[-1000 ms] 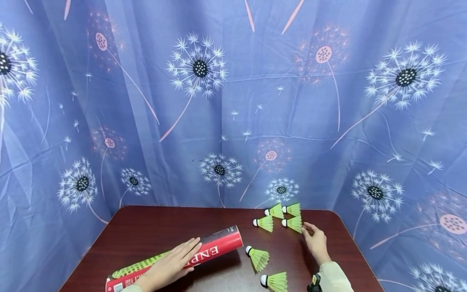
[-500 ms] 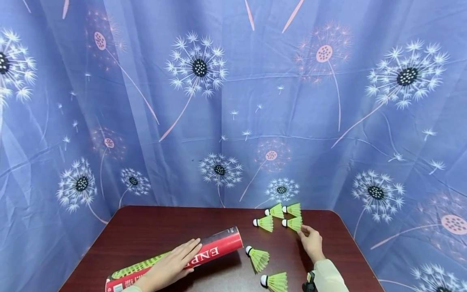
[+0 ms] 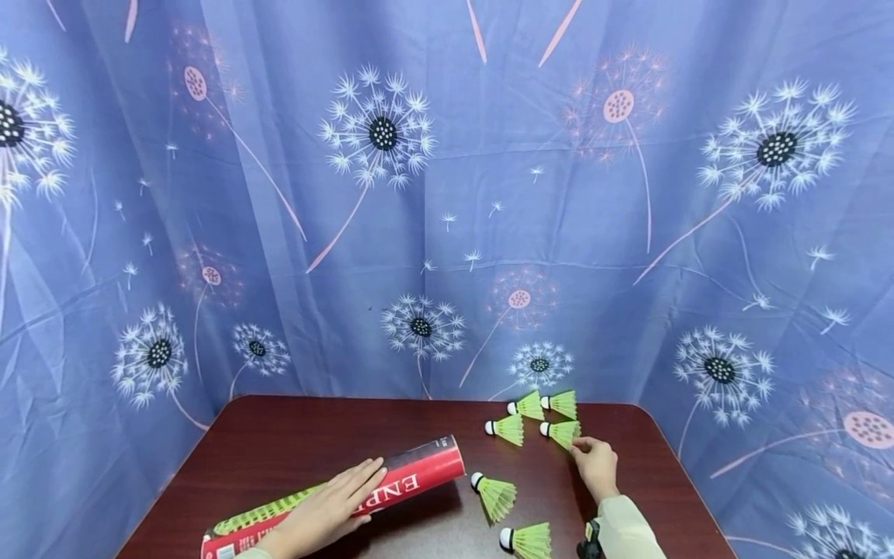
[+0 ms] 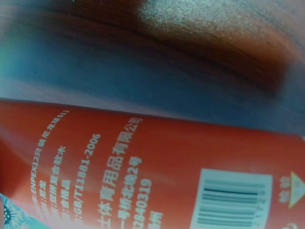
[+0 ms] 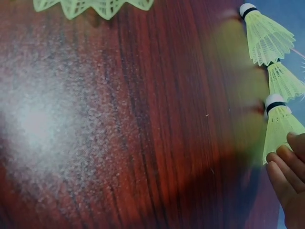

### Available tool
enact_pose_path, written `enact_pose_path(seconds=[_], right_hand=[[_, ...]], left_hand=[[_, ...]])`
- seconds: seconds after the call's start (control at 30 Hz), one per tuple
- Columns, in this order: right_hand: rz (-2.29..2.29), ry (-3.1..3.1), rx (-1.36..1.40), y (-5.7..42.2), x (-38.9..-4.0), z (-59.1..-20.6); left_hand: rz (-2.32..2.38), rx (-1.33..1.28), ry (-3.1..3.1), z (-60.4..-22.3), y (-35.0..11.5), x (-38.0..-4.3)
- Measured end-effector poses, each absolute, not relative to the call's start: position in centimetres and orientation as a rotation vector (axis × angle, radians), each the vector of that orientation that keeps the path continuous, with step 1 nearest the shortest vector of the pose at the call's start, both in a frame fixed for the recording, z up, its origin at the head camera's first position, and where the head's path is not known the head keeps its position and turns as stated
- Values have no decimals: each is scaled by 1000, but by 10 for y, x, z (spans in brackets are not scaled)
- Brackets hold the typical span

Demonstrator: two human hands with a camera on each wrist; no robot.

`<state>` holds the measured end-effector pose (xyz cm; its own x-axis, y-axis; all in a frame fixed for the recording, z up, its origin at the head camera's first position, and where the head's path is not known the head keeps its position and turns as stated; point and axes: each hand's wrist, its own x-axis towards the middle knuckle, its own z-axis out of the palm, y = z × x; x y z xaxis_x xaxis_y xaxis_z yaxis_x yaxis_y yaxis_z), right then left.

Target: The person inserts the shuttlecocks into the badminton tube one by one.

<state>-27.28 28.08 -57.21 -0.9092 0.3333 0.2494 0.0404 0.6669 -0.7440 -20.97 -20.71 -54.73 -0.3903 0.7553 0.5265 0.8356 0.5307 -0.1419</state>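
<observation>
My left hand (image 3: 331, 505) lies over a red and black shuttlecock tube (image 3: 422, 466), fingers across its top and thumb along the near side. In the left wrist view the tube's red wall (image 4: 157, 143) shows print and a barcode. My right hand (image 3: 597, 466) pinches the skirt edge of a yellow-green shuttlecock (image 3: 561, 433) with a white cork. In the right wrist view the fingertips and thumb close on that shuttlecock's skirt (image 5: 281, 126). Several more shuttlecocks lie near it: one to the left (image 3: 507, 428), and two behind, a left one (image 3: 528, 405) and a right one (image 3: 562, 403).
Between the tube and my right arm lie two more shuttlecocks, one by the tube's end (image 3: 496, 497) and one nearer me (image 3: 528, 539). The dark red wooden table (image 3: 314, 427) has a blue dandelion-print curtain (image 3: 475, 202) behind and at both sides.
My right hand has moved slightly left and toward me, its fingers now on the shuttlecock's skirt. That shuttlecock has turned a little, skirt toward me. The left hand and tube stay put.
</observation>
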Motion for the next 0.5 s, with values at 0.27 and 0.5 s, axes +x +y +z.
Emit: enact_pose_path(seconds=[0.27, 0.5], right_hand=[[1099, -2513, -318, 280, -272, -574], [1062, -2497, -299, 282, -272, -570]], left_hand=[[-191, -1281, -2241, -550, -207, -210], [-169, -1256, -2280, -548, -209, -209]])
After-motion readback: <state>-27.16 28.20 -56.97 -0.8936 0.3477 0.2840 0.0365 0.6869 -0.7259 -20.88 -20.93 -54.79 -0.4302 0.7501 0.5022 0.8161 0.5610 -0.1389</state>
